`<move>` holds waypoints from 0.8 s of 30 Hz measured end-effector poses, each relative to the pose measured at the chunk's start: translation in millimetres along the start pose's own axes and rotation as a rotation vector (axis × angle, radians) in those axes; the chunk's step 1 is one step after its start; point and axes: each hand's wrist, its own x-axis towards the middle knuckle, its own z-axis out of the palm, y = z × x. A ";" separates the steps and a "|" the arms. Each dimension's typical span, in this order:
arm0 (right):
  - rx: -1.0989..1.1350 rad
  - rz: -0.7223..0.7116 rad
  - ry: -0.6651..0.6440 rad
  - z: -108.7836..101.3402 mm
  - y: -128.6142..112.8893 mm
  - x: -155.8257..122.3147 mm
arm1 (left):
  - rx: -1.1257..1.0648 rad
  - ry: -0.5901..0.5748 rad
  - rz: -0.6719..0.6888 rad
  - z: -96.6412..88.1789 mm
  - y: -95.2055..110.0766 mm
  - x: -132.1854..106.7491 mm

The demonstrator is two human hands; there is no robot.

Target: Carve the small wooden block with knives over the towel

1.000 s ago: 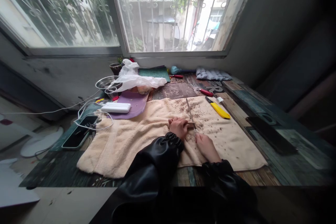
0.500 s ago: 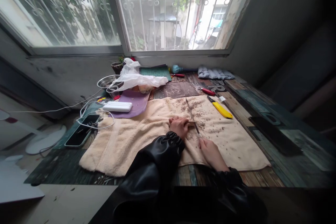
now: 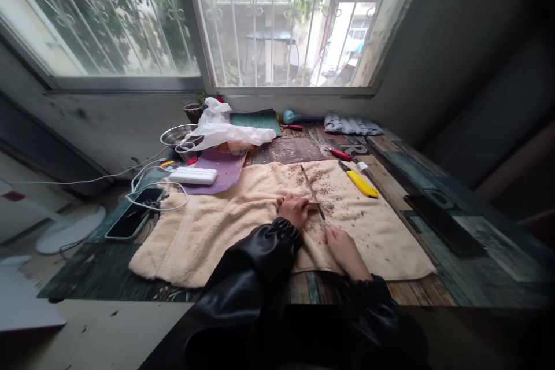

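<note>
My left hand [image 3: 293, 211] is closed around a small piece of wood [image 3: 313, 206], pressing it down on a beige towel [image 3: 208, 243]. One end of the wood sticks out to the right of the fingers. In my right hand [image 3: 344, 247] is the near end of a long, thin, dark tool that looks like a file [image 3: 309, 181]. Its narrow shaft points away from me and crosses the protruding wood. The handle is mostly hidden by the fingers. Brown shavings [image 3: 319, 176] lie scattered around the tool on the towel.
A yellow utility knife [image 3: 362, 183] lies right of the shavings, with a red-handled tool [image 3: 340, 154] behind it. On the left are a phone [image 3: 134, 214], a white power bank [image 3: 193, 176] with a looped cable, purple sandpaper [image 3: 223, 171], a plastic bag [image 3: 234, 133] and a metal bowl [image 3: 177, 137].
The camera view has shifted slightly, moving the whole scene a little left. Both hands keep their grips, and the file-like tool still lies across the wood.
</note>
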 end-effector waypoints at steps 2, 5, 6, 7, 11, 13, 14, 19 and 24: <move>-0.048 0.024 0.005 0.0 -2.6 6.0 | 0.012 0.004 -0.002 -1.2 2.8 -2.2; -0.077 0.025 0.009 1.4 -7.1 16.3 | 0.016 0.010 -0.005 -2.1 4.8 -5.0; -0.076 0.023 0.007 2.3 -7.5 17.8 | 0.015 0.011 -0.004 -1.9 4.7 -5.6; -0.077 0.021 0.006 3.3 -7.2 18.3 | 0.011 0.011 0.000 -1.4 4.3 -5.9; -0.083 0.020 0.035 7.3 -2.6 13.8 | -0.015 0.016 0.020 -0.8 2.8 -6.7; -0.075 0.014 0.051 8.5 -0.7 11.6 | -0.016 0.013 0.038 -3.7 3.0 -7.3; -0.068 0.009 0.058 8.9 -0.2 10.8 | -0.010 0.011 0.050 -6.2 3.1 -7.6; -0.006 -0.023 0.119 11.0 0.9 6.2 | 0.069 -0.034 0.062 -21.4 -1.9 -8.2; 0.050 -0.019 0.259 16.2 0.4 -3.2 | 0.077 -0.119 -0.012 -29.1 -8.2 -8.5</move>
